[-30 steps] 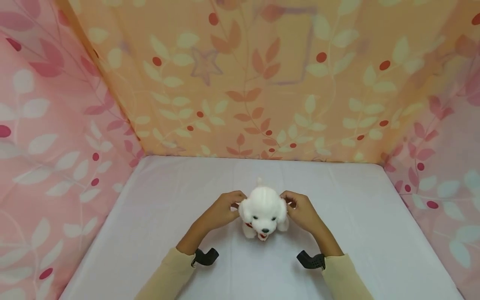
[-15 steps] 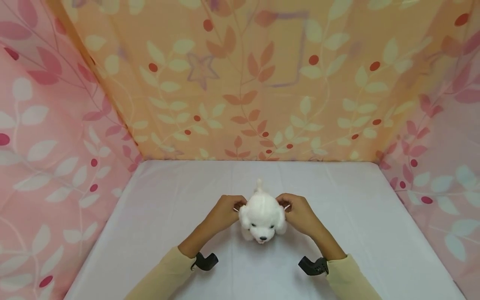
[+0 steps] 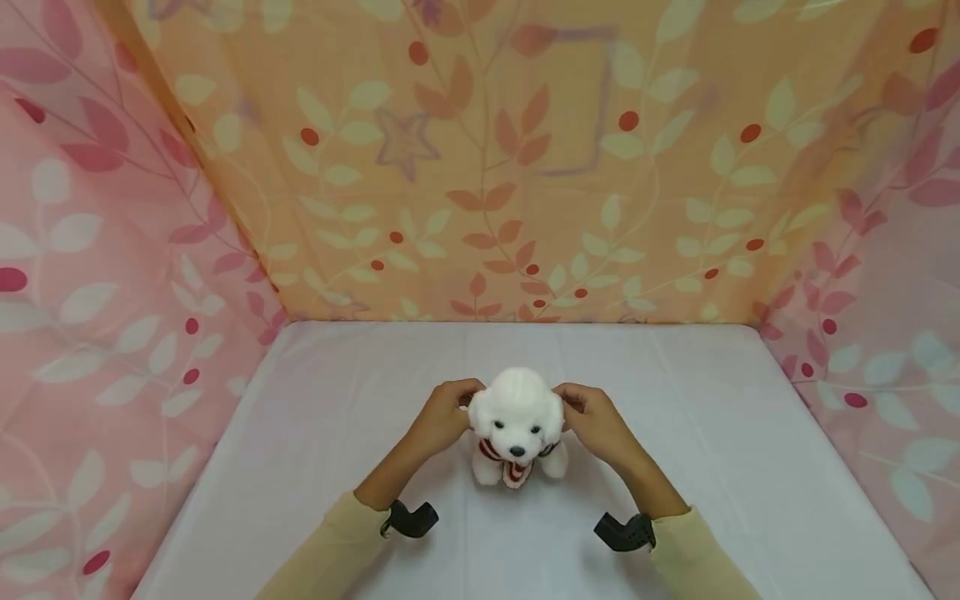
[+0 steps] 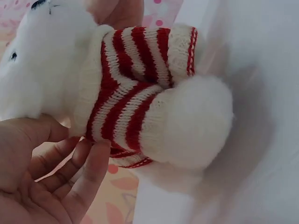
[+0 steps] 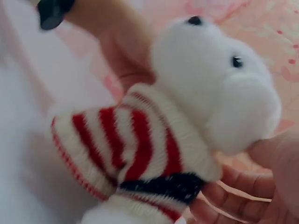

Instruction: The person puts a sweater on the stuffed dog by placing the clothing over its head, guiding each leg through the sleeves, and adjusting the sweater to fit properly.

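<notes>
A white plush dog (image 3: 517, 404) faces me in the middle of the table, its head up. It wears a knitted sweater (image 4: 126, 100) with red and white stripes, and a dark blue patch shows on it in the right wrist view. My left hand (image 3: 444, 417) holds the dog by one side, thumb and fingertips at the sweater's collar just under the ear. On the other side my right hand (image 3: 598, 421) holds it the same way, with curled fingers against the sweater (image 5: 140, 144). The dog's head hides some fingertips in the head view.
A white cloth covers the table (image 3: 360, 358). Leaf-patterned curtains hang around it, an orange one (image 3: 570, 208) behind and a pink one (image 3: 90, 333) at the left. Black wrist-worn devices (image 3: 412, 520) sit at both cuffs.
The dog's head dipped forward, showing its tail, and has now tipped back up so the face and striped sweater show. Both hands moved slightly with it and kept hold.
</notes>
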Available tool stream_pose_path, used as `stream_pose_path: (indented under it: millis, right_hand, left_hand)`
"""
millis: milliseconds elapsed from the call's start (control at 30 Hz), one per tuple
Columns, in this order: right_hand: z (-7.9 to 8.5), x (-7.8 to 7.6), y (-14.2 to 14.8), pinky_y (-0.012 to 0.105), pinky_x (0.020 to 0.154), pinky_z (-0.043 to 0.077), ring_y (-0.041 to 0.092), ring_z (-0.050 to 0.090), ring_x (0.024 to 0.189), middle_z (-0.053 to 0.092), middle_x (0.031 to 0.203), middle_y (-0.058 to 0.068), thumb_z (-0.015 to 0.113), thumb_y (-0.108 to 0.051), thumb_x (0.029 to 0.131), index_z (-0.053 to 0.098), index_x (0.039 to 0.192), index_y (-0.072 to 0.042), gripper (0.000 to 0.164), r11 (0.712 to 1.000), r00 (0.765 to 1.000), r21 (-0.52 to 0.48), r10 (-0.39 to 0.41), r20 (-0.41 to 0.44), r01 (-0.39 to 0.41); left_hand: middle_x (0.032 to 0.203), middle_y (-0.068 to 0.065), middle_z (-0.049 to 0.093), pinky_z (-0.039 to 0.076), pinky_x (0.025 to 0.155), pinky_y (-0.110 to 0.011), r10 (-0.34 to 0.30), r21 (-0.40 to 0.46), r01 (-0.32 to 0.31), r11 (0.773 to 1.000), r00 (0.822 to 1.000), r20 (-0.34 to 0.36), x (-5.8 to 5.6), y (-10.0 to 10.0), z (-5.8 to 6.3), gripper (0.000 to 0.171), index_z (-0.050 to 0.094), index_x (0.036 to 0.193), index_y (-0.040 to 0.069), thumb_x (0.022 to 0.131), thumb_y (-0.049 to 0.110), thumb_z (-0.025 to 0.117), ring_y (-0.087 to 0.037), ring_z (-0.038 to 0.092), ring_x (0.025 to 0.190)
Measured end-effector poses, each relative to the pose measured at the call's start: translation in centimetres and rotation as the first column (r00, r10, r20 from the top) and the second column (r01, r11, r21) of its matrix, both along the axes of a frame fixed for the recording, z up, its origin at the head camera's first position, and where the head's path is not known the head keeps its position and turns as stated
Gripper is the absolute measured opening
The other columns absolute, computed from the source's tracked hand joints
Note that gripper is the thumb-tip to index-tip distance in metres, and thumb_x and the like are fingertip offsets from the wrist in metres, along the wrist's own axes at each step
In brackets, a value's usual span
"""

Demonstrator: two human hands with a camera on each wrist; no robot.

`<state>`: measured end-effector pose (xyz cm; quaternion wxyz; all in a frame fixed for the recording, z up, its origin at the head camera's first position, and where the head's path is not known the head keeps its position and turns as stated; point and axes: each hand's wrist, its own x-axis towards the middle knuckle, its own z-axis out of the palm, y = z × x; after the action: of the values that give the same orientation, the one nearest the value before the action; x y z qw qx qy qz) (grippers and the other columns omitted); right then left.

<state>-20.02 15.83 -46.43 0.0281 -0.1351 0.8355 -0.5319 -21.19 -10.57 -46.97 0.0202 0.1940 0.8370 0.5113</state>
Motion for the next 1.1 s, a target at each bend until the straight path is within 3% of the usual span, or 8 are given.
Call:
stream_pose_path:
  millis: [67, 133, 233, 333, 633, 767, 933, 1100]
  right_hand:
    - [0.5, 0.0, -0.1, 0.039, 0.082, 0.055, 0.017, 0.064, 0.099, 0.07, 0.11, 0.008, 0.05, -0.031, 0.108, 0.071, 0.117, -0.004, 0.035, 0.998, 0.997, -0.055, 0.02, 0.08, -0.016]
    - [1.1, 0.0, -0.4, 0.041, 0.087, 0.053, 0.02, 0.061, 0.107, 0.068, 0.118, 0.009, 0.048, -0.038, 0.108, 0.069, 0.122, -0.005, 0.041, 0.995, 0.993, -0.075, 0.073, 0.097, -0.065]
    - [2.0, 0.3, -1.1, 0.039, 0.088, 0.052, 0.023, 0.059, 0.111, 0.068, 0.122, 0.006, 0.059, -0.037, 0.103, 0.07, 0.122, -0.011, 0.034, 0.983, 0.981, -0.056, 0.177, 0.073, -0.173]
    - [2.4, 0.6, -1.7, 0.039, 0.08, 0.052, 0.023, 0.06, 0.104, 0.069, 0.117, 0.0, 0.071, -0.033, 0.095, 0.073, 0.114, -0.019, 0.024, 0.97, 0.969, -0.007, 0.241, 0.049, -0.241]
    - [2.3, 1.1, -3.0, 0.037, 0.082, 0.049, 0.016, 0.06, 0.105, 0.069, 0.109, -0.008, 0.08, -0.04, 0.087, 0.078, 0.097, -0.027, 0.017, 0.974, 0.976, 0.073, 0.216, 0.011, -0.216]
    - [2.5, 1.3, -3.3, 0.037, 0.085, 0.049, 0.013, 0.06, 0.103, 0.065, 0.106, -0.009, 0.077, -0.047, 0.088, 0.078, 0.093, -0.027, 0.021, 0.958, 0.972, 0.177, 0.235, -0.026, -0.227]
    - [3.4, 1.6, -3.6, 0.037, 0.079, 0.049, 0.013, 0.059, 0.097, 0.063, 0.104, -0.007, 0.073, -0.056, 0.088, 0.076, 0.082, -0.028, 0.029, 0.933, 0.974, 0.3, 0.223, -0.039, -0.201]
    - [3.0, 1.9, -3.0, 0.037, 0.08, 0.048, 0.015, 0.058, 0.097, 0.061, 0.104, -0.005, 0.064, -0.051, 0.097, 0.076, 0.086, -0.026, 0.029, 0.944, 0.971, 0.242, 0.236, -0.027, -0.223]
  left_hand:
    - [0.089, 0.0, 0.071, 0.052, 0.071, -0.032, -0.038, 0.011, 0.038, 0.999, 0.998, 0.054, 0.0, 0.0, 0.1, 0.018, 0.074, 0.095, 0.01, 0.085, -0.003, 0.069, -0.013, 0.064, 0.082]
    - [0.09, -0.001, 0.07, 0.053, 0.069, -0.032, -0.087, 0.026, 0.085, 0.996, 0.99, 0.109, 0.0, 0.0, 0.1, 0.013, 0.074, 0.097, 0.008, 0.088, 0.0, 0.068, -0.013, 0.064, 0.082]
    - [0.091, -0.004, 0.069, 0.052, 0.064, -0.031, -0.15, 0.056, 0.142, 0.988, 0.973, 0.173, 0.2, 0.1, 0.1, 0.011, 0.073, 0.099, 0.005, 0.091, 0.005, 0.065, -0.014, 0.062, 0.08]
    - [0.093, -0.005, 0.068, 0.05, 0.062, -0.028, -0.171, 0.077, 0.158, 0.984, 0.964, 0.205, 0.3, 0.1, 0.1, 0.011, 0.072, 0.099, 0.004, 0.093, 0.009, 0.064, -0.015, 0.061, 0.08]
    - [0.096, -0.004, 0.067, 0.049, 0.059, -0.029, -0.216, 0.098, 0.198, 0.975, 0.952, 0.217, 0.8, -0.7, -0.4, 0.011, 0.071, 0.101, 0.008, 0.099, 0.011, 0.06, -0.017, 0.06, 0.082]
    - [0.097, -0.004, 0.065, 0.047, 0.055, -0.029, -0.237, 0.09, 0.222, 0.971, 0.946, 0.22, 1.1, -1.3, -0.1, 0.011, 0.069, 0.1, 0.008, 0.1, 0.009, 0.058, -0.018, 0.059, 0.083]
    - [0.097, -0.005, 0.064, 0.046, 0.054, -0.032, -0.252, 0.119, 0.231, 0.966, 0.947, 0.199, 1.1, -1.8, 0.2, 0.011, 0.068, 0.1, 0.006, 0.099, 0.005, 0.057, -0.019, 0.057, 0.086]
    - [0.097, -0.005, 0.066, 0.048, 0.06, -0.029, -0.232, 0.154, 0.199, 0.968, 0.945, 0.231, 1.1, -1.8, -0.4, 0.012, 0.069, 0.103, 0.003, 0.099, 0.008, 0.06, -0.016, 0.059, 0.085]
